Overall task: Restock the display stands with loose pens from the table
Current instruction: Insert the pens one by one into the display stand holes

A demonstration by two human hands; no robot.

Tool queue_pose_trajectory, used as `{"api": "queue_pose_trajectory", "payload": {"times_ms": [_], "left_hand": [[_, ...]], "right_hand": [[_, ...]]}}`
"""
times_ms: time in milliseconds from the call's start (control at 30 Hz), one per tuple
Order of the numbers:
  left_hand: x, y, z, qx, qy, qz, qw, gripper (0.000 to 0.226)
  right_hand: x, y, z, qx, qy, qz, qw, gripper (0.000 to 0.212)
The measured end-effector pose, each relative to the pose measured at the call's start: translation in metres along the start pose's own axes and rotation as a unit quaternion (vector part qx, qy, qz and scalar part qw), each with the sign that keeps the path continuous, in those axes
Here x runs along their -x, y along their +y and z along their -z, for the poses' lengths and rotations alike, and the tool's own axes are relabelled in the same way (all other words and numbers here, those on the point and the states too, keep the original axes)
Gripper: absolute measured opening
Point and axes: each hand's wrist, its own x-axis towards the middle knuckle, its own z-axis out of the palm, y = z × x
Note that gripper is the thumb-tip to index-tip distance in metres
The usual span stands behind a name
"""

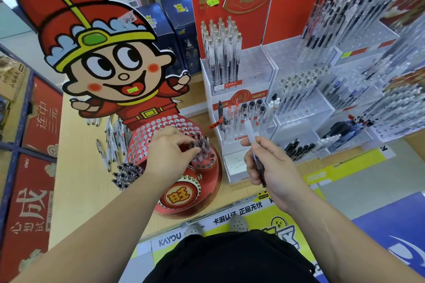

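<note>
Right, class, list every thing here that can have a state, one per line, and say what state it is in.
left hand: fingers pinch the standing pens.
right hand: grips the held pen.
held pen: raised, roughly upright.
standing pens: upright in the round stand.
round stand: mostly empty holes.
loose pens: lying flat on the table.
white stand: top tier partly filled.

Both hands [170, 153] [264, 164] forward, fingers curled
</note>
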Motion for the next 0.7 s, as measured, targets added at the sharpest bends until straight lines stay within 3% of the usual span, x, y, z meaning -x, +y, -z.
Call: {"api": "queue_pose_trajectory", "payload": {"times_ms": [533, 600, 700], "left_hand": [[-0.003, 0.006, 0.004, -0.123, -0.032, -0.036, 0.991, 0.027], [0.001, 0.013, 0.01, -0.098, -0.01, -0.037, 0.994, 0.029], [0.01, 0.037, 0.027, 0.028, 0.03, -0.028, 0.999, 0.018]], "right_hand": [[-0.003, -0.008, -0.004, -0.002, -0.021, -0.002, 1.0, 0.03], [-0.003, -0.011, -0.007, 0.017, -0.044, 0.011, 0.999, 0.026], [-0.002, -0.017, -0.015, 0.045, -0.102, 0.018, 0.994, 0.012]]}}
